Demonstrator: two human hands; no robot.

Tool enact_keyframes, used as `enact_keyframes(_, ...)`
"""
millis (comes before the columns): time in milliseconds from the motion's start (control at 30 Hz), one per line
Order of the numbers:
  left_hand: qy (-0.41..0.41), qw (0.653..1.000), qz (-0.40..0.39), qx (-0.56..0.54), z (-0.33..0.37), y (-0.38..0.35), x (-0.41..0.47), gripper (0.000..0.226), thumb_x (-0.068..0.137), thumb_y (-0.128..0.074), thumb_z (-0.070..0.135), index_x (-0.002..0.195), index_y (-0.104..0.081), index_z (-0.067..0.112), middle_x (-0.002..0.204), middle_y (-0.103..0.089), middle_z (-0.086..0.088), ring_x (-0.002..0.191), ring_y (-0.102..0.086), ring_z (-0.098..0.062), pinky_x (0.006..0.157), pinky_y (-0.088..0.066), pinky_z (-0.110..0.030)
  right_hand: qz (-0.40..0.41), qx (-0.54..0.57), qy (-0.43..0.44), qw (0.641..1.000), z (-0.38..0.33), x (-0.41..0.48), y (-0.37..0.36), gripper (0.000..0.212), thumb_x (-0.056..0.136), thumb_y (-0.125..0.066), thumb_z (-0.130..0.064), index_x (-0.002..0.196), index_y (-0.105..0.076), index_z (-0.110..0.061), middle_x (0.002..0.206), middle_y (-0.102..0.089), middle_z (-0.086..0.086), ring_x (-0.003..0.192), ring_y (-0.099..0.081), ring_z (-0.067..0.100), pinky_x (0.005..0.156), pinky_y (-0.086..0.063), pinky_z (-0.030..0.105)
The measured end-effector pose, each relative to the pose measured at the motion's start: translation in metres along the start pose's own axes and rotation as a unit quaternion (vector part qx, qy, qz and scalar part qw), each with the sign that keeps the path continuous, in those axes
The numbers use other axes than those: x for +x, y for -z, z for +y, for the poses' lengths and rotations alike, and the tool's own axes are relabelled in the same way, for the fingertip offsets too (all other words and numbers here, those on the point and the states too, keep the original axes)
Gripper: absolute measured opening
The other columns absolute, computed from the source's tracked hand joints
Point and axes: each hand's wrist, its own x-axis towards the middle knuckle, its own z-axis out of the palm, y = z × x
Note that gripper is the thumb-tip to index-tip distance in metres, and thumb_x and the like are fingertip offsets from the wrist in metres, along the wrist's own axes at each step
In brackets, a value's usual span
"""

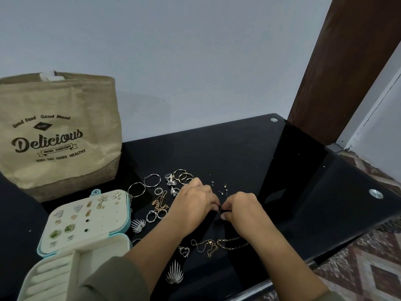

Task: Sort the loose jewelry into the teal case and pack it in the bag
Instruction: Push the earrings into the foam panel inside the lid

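Black glass formed the surface (217,148), set against a pale wall (173,51) and beside a dark wooden door frame (338,61). At the far left stood a jute bag (58,135), upright and printed "Delicious". Just in front of it lay the teal case (128,223), open, its cream earring panel (104,218) carrying several pairs of earrings, and its ring-roll tray (50,276) nearest the camera. Loose jewelry lay spread on the glass to the right of the case: silver hoops (152,180) and gold hoops (183,177) at the far side, small rings (158,191) and a tangled gold chain (160,203) between them and the case, and a few stud earrings (223,190) just beyond the hands. Nearer the camera lay further gold chains (230,244), a heart pendant (184,251) and a silver fan-shaped piece (174,273); a second fan-shaped piece (137,224) lay touching the case rim. The left hand (195,203) and the right hand (240,208) met fingertip to fingertip above the middle of the surface, both with fingers curled, pinching between them a tiny dark piece (219,210) too small to identify. Olive sleeves (112,279) covered both forearms.
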Motion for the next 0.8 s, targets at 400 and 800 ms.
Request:
enact_keyframes(400,0.144,0.980,0.048,-0.131,-0.006,0.030,-0.019,0.008,0.095,-0.058,0.020,0.090,-0.065,0.021,0.088,-0.055,0.011,0.088,-0.049,-0.007,0.079,-0.039,-0.021,0.018,-0.082,0.044,0.996,-0.013,0.003,-0.009,0.017,0.096,-0.056,-0.023,0.106,-0.069,-0.023,0.106,-0.061,0.001,0.078,-0.052,0.016,0.063,-0.041,0.022)
enact_keyframes(800,0.281,0.934,0.102,-0.196,-0.026,0.090,-0.095,0.021,0.092,-0.064,0.013,0.080,-0.064,0.030,0.072,-0.065,0.012,0.073,-0.058,0.006,0.064,-0.041,-0.008,0.049,0.024,0.232,0.971,-0.101,-0.022,-0.044,0.016,0.098,-0.049,-0.028,0.103,-0.058,-0.016,0.100,-0.045,-0.004,0.102,-0.049,0.016,0.084,-0.044,0.030)
